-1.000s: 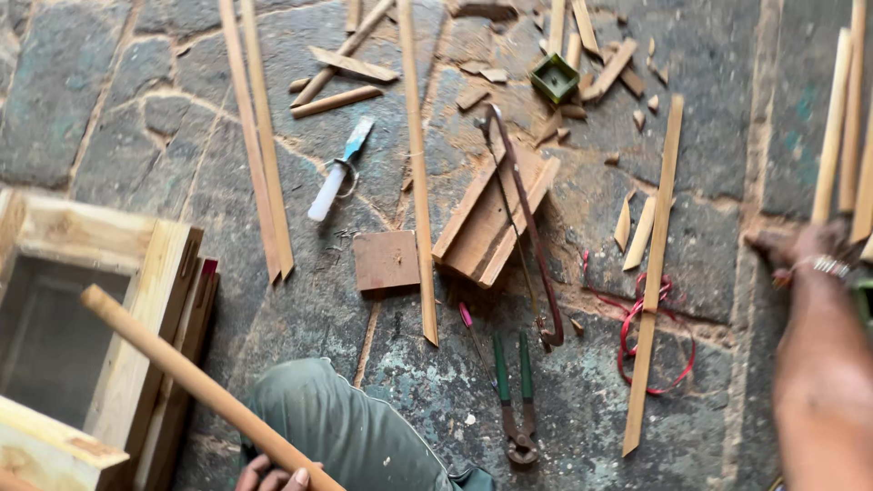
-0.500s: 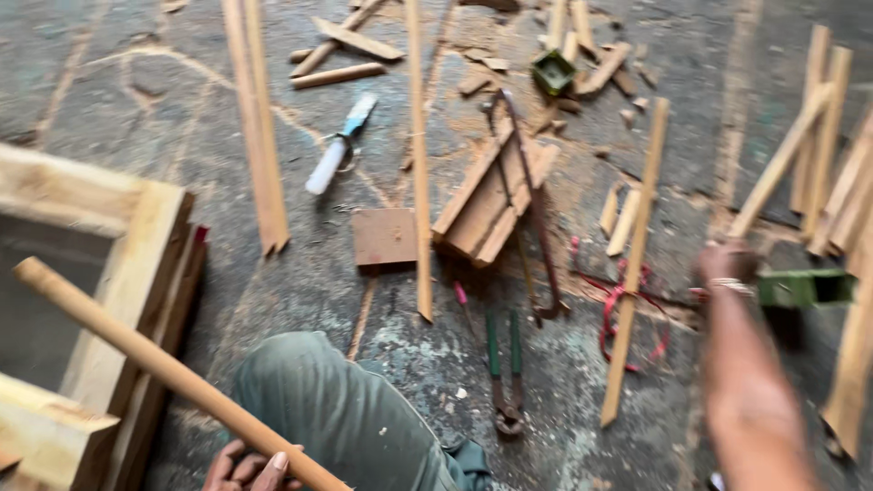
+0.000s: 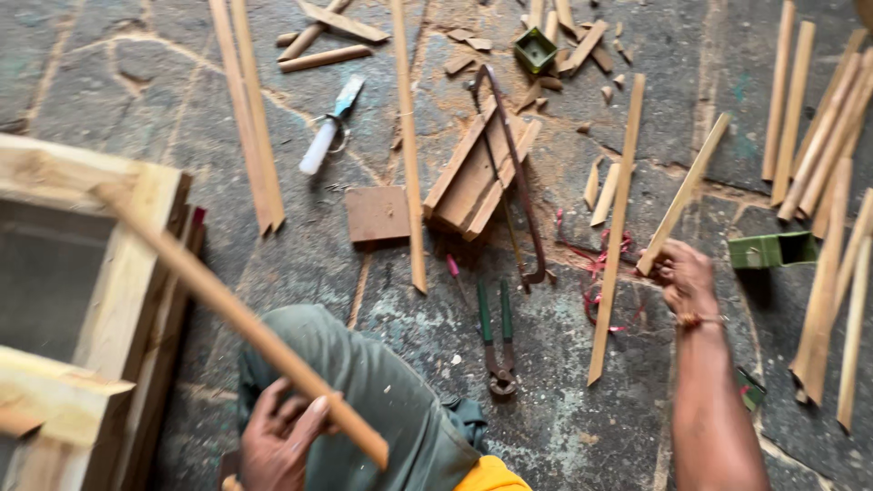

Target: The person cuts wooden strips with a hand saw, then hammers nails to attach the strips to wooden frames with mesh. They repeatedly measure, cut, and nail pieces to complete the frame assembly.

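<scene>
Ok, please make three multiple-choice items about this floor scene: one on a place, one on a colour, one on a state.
1. Where do the pincers lie?
A. on the stone floor
B. in the wooden frame
C. on the knee

2. What colour are the pincer handles?
A. red
B. green
C. yellow

3. What does the right hand hold?
A. nothing
B. the saw
C. a thin wood strip

Answers: 1 A, they lie flat on stone beside the knee. 2 B, both handles look green. 3 C, its grip closes on the strip's lower end.

Two hands (image 3: 282, 436), one pincers (image 3: 496, 341), two green boxes (image 3: 773, 250).
</scene>
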